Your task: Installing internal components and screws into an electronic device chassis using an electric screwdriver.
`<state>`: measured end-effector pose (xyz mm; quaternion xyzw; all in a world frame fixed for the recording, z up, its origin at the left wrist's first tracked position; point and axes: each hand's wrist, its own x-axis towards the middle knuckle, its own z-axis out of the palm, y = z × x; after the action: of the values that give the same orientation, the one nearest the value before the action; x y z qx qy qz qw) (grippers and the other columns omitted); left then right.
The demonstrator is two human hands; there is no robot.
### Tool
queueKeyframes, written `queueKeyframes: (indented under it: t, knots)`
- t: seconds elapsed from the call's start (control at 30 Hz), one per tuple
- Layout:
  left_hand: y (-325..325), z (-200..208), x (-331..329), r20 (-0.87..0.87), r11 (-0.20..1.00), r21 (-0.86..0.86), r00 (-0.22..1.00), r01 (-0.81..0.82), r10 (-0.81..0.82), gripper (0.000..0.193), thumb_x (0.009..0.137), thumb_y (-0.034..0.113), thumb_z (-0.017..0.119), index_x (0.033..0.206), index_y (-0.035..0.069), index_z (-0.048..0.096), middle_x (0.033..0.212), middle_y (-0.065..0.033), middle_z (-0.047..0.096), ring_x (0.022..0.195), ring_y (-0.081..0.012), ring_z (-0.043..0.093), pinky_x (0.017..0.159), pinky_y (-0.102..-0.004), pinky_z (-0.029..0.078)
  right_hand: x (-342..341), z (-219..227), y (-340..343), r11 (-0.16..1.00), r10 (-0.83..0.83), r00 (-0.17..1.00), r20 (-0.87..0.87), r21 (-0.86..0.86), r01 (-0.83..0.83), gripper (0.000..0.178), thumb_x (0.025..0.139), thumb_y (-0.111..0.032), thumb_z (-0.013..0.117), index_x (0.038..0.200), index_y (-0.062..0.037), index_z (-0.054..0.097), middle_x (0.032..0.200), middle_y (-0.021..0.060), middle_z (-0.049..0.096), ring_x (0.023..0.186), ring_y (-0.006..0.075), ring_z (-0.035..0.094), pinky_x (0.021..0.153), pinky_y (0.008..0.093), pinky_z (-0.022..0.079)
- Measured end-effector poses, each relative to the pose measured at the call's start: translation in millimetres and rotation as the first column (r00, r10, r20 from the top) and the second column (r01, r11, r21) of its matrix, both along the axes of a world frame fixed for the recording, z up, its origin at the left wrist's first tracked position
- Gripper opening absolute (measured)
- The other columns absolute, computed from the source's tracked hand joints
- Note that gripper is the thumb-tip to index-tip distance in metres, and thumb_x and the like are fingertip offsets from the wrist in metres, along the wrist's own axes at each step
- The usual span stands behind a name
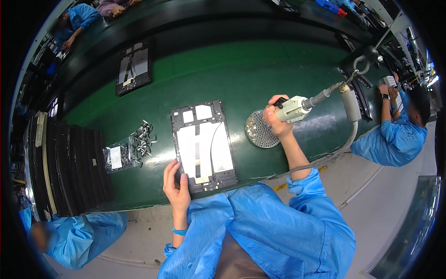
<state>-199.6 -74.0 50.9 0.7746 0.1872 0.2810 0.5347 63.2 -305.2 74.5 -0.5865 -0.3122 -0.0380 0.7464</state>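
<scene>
Tablet chassis [211,144] lies flat on the green counter [102,109]; looks light, stiff, probably fragile, so I'd hold its edges. The left hand [177,189], loosely spread, touches its eight o'clock side; the right hand [278,123] grips a pale driver [294,111] toward two o'clock.

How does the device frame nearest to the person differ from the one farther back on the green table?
The left hand touches the near frame; the far frame is untouched. The near frame appears larger and brighter than the far frame. Both have dark borders.
</scene>
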Motion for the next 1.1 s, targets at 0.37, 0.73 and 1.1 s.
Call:
queueKeyframes:
  t: [0.37, 0.73, 1.1]
  knots:
    - [-1, 3, 0, -0.017, 1.000, 0.009, 1.000, -0.003, 0.003, 0.029, 0.085, 0.003, 0.057, 0.113, -0.003, 0.060, 0.123, -0.0169, 0.056, 0.114, -0.0281, 0.054, 0.099, -0.0358, 0.040, 16, 7, -6, 0.934, 0.345, 0.931, -0.119, 0.141, -0.328, 0.023, 0.083, 0.005, 0.056, 0.102, -0.0003, 0.044, 0.062, 0.0002, 0.047, 0.046, 0.0058, 0.043, 0.044, 0.0219, 0.036]
    - [1, 2, 0, -0.004, 0.999, -0.048, 1.000, -0.006, 0.006, 0.027, 0.086, 0.003, 0.057, 0.112, -0.005, 0.060, 0.122, -0.0171, 0.056, 0.113, -0.0271, 0.055, 0.097, -0.0343, 0.041, 9, 4, -3, 0.967, 0.248, 0.963, -0.106, 0.084, -0.239, 0.027, 0.081, 0.005, 0.059, 0.104, 0.0007, 0.048, 0.064, -0.0018, 0.047, 0.051, 0.0041, 0.045, 0.046, 0.0201, 0.039]
    - [0, 6, 1, -0.045, 1.000, 0.022, 0.999, -0.021, 0.022, 0.026, 0.084, 0.003, 0.059, 0.110, -0.002, 0.062, 0.121, -0.0151, 0.059, 0.114, -0.0267, 0.055, 0.098, -0.0350, 0.042, -5, 10, 7, 0.997, -0.066, 0.997, -0.044, 0.034, 0.067, 0.028, 0.085, 0.005, 0.055, 0.111, 0.0013, 0.046, 0.062, -0.0005, 0.047, 0.048, 0.0059, 0.044, 0.045, 0.0203, 0.037]
